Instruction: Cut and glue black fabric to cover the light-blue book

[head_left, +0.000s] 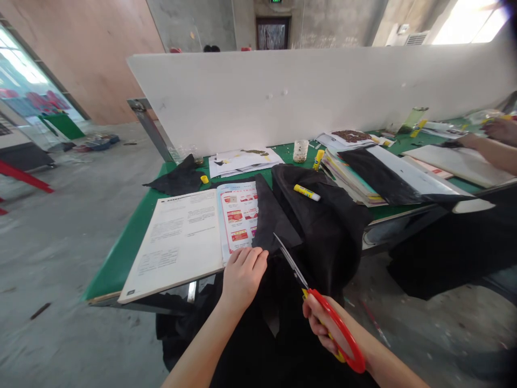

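Note:
My right hand point(323, 323) grips a pair of scissors point(337, 328) with red and yellow handles, its narrow blades pointing up and left, just parted from each other. The blade tips lie over the lower edge of a black cloth piece point(274, 215). My left hand point(246, 272) is closed over that cloth's lower left corner at the table edge; the thumb is hidden. Beneath the cloth lies an open book point(177, 237), its right page printed in red. A larger heap of black cloth point(323, 226) hangs over the edge on the right, with a glue stick point(307, 192) on it.
Beyond the book are a yellow cap point(204, 179), a black scrap point(177, 178), papers point(246, 161), a clear cup point(300, 151) and another glue stick point(319, 159). Stacked books point(355, 183) stand right. A white partition point(291, 97) closes the back. Another person's arm point(484, 151) reaches in at far right.

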